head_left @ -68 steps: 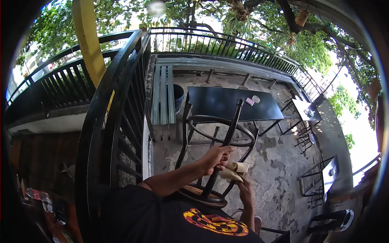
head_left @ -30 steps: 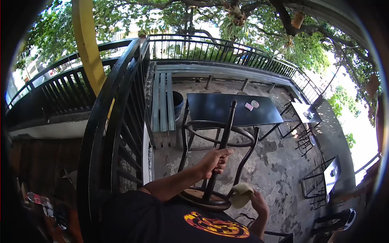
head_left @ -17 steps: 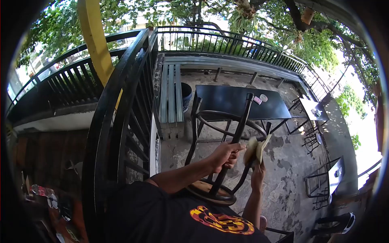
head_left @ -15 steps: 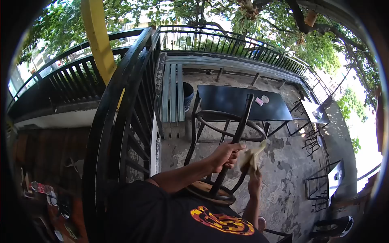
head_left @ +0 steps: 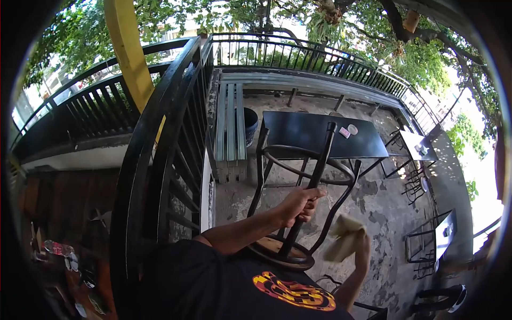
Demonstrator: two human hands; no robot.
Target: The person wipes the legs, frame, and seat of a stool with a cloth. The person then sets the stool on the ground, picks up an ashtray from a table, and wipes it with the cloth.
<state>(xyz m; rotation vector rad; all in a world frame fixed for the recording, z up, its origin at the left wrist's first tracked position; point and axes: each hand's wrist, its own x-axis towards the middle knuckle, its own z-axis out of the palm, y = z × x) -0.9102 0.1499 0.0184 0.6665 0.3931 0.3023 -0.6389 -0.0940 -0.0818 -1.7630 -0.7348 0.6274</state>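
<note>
We face a far, smooth black surface (head_left: 304,130); near, an upturned tubular-metal stool (head_left: 314,177); far left, a rounded bucket (head_left: 252,132), contents unclear. Our left hand (head_left: 300,207) has its grip wrapped round one leg (head_left: 323,154); rightward, our right hand (head_left: 363,250) clutches limp cloth (head_left: 341,241).

The floor (head_left: 368,229) I have on my monitor is grey and blotched with darker patches. On it stands a long black table (head_left: 304,130); I make out a pink packet (head_left: 344,132) on its top with a pale round dish (head_left: 352,129) just beside it. Left of that, a dark bucket (head_left: 250,128) sits on the floor near a slatted bench (head_left: 230,128). Farther right, a small table (head_left: 409,140) carries items too small for me to tell.
</note>
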